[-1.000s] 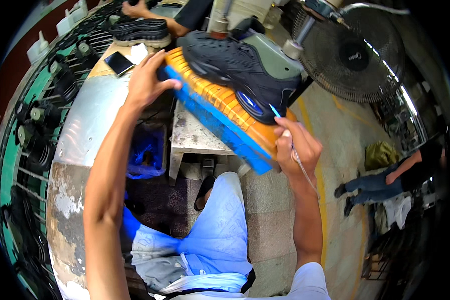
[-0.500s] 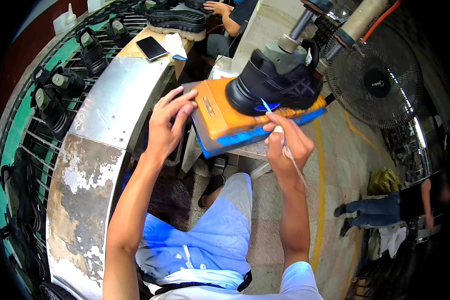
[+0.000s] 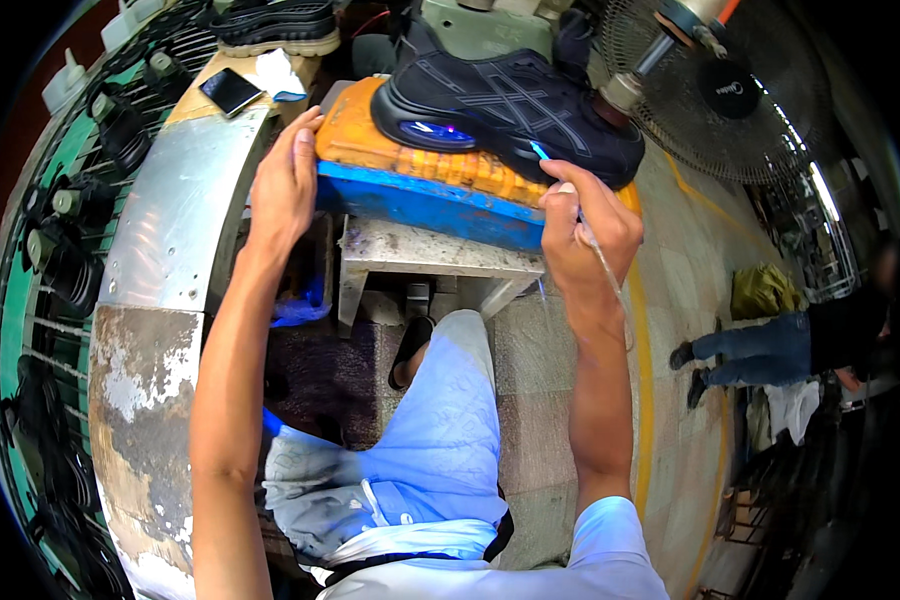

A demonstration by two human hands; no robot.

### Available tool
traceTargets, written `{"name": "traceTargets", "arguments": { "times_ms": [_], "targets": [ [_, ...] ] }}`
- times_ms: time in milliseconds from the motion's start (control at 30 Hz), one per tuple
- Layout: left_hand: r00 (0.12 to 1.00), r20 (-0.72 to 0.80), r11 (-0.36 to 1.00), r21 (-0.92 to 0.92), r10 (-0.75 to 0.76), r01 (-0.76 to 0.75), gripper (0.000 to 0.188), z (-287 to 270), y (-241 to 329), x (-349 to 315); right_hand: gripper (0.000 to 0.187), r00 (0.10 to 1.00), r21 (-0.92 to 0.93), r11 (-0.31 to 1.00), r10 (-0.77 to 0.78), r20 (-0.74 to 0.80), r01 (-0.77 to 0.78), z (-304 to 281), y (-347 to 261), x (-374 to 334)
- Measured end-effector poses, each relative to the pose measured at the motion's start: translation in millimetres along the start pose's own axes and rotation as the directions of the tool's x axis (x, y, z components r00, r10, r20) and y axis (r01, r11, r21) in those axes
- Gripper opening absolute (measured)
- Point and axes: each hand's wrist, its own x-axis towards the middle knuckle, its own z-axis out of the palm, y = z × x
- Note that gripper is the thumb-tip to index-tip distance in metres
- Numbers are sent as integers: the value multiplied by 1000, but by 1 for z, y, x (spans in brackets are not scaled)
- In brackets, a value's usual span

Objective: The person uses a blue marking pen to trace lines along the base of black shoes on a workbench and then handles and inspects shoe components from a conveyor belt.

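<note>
A black sports shoe (image 3: 510, 105) sits on an orange pad (image 3: 350, 130) with a blue base (image 3: 420, 205). A grey-green form (image 3: 485, 32) fills the shoe's opening. My left hand (image 3: 288, 180) lies against the left end of the pad, its fingers stretched out. In my right hand (image 3: 592, 225) is a slim pen-like tool (image 3: 539, 150) with a bright blue tip, pinched between thumb and fingers. The tip is at the shoe's lower side, near the sole edge; whether it touches, I cannot tell. A thin clear tube or handle trails back along my right wrist.
A metal stand (image 3: 440, 245) is under the blue base. To the left, a metal-topped bench (image 3: 155, 220) carries a phone (image 3: 231, 92), a white cloth (image 3: 282, 75) and a shoe sole (image 3: 275, 25). Beyond it, a rack (image 3: 55, 330) holds several shoes. A fan (image 3: 720, 90) stands at the right.
The pad and shoe have turned, so the shoe's side faces me more squarely. The tool's tip has moved along the sole edge, from the heel end towards the toe.
</note>
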Motion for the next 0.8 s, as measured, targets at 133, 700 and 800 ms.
{"name": "traceTargets", "arguments": {
  "times_ms": [133,700,800],
  "targets": [
    [998,64,995,-98,-11,17,47,4,-16,14,21,995,25,995,96,10,-96,-24,6,-1],
    [943,158,932,-175,-292,318,41,34,-44,80,27,988,184,978,122,-98,-102,-149,17,-39],
    [980,-30,970,-154,-196,189,40,28,-35,47,37,914,434,816,403,46,-382,-146,-1,-45]
  ]
}}
